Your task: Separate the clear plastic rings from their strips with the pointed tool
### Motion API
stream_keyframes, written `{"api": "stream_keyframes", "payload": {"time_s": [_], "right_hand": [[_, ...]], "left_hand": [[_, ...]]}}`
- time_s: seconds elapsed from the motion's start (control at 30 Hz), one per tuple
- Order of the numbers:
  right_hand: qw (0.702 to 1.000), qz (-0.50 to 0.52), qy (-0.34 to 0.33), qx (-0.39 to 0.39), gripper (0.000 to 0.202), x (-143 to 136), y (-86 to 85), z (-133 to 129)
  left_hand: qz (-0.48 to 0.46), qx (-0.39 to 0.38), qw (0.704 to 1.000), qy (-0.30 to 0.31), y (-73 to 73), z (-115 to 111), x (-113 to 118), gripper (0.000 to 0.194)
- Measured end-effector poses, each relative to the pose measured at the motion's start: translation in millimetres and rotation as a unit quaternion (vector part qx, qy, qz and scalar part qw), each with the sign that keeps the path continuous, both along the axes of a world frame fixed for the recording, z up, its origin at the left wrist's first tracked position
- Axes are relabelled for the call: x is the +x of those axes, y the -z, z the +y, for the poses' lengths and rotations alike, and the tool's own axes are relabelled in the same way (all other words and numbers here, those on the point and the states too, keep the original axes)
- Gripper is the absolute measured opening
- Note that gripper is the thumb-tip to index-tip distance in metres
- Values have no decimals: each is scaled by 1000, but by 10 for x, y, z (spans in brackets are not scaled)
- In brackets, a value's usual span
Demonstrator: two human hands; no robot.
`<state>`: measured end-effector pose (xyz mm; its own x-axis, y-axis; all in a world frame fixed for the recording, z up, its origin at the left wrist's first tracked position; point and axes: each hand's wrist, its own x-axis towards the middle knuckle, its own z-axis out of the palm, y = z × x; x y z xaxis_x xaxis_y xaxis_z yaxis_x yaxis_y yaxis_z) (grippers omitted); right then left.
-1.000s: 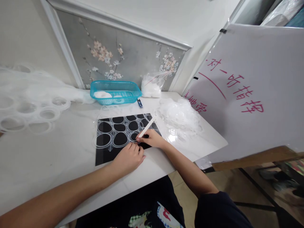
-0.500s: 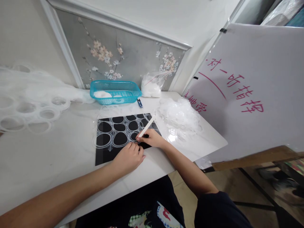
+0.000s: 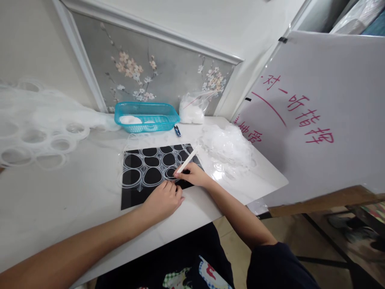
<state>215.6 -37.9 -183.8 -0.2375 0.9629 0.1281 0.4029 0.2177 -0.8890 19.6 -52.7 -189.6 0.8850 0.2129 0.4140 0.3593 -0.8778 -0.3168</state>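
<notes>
A black sheet (image 3: 135, 198) lies on the white table, with pale translucent rings (image 3: 131, 176) in rows across it. My right hand (image 3: 191, 174) is closed on a slim white stick (image 3: 189, 159), which slants up and to the right over the right part of the sheet. Beside it, my left hand (image 3: 164, 198) rests over the sheet's front edge with its fingers curled near the rings. What its fingertips hold, if anything, is hidden.
Behind the sheet stand a blue basket (image 3: 146, 127) with white pieces inside, a small blue item (image 3: 177, 131) and a bag of white material (image 3: 191, 112). White ring netting (image 3: 64, 120) covers the left; clear plastic (image 3: 227, 146) lies right. A whiteboard (image 3: 325, 92) leans beyond.
My right hand and the white stick have shifted very slightly to the right. The left hand and the sheet look almost unmoved.
</notes>
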Motion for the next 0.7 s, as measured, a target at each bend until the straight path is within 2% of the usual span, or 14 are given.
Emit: {"api": "stream_keyframes", "payload": {"time_s": [0.17,0.43,0.7], "right_hand": [[1000,-13,-4,-2,11,-7,-32,-28],[1000,-15,9,4,11,-14,-14,-24],[1000,-23,8,2,12,-23,-4,-28]], "left_hand": [[-1,-4,1000,-3,-11,-6,-3,31],[9,40,999,-8,10,-10,-7,32],[-19,15,1000,5,65,-15,-18,30]]}}
